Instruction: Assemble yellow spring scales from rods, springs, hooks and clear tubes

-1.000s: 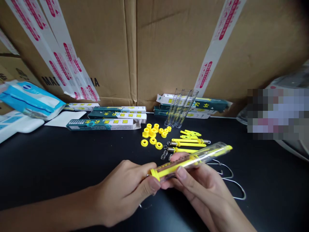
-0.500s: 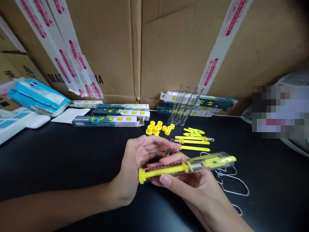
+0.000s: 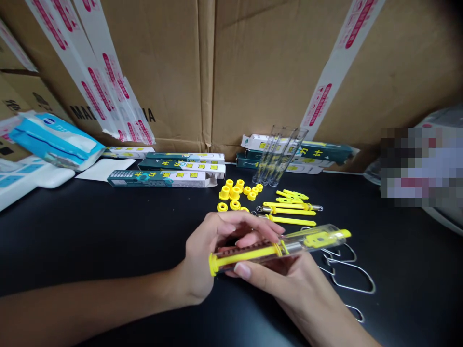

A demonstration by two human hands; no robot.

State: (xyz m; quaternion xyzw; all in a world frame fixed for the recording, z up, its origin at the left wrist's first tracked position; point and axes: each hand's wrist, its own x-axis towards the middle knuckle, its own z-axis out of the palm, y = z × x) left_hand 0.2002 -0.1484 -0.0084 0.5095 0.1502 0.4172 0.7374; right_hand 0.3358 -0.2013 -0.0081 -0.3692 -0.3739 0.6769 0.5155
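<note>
A clear tubular spring scale (image 3: 249,256) lies almost level across my two hands, tilted up slightly to the right. Inside it are a yellow rod, a metal spring and a flat yellow piece whose tip sticks out at the right end. A yellow cap closes its left end. My right hand (image 3: 289,284) grips the tube from below, thumb along the near side. The palm of my left hand (image 3: 202,255) presses against the cap, and its fingers curl over the tube's far side, the fingertips near the spring.
Yellow caps and rings (image 3: 235,193), yellow rods with springs (image 3: 289,210) and clear tubes (image 3: 277,159) stand or lie beyond my hands. Wire hooks (image 3: 354,277) lie at right. Printed boxes (image 3: 162,179) and a blue tissue pack (image 3: 58,140) sit farther back, before cardboard (image 3: 162,72).
My left fingers have slid right along the far side of the tube, and the left hand sits slightly lower. More yellow rings show behind it. My right hand keeps its grip.
</note>
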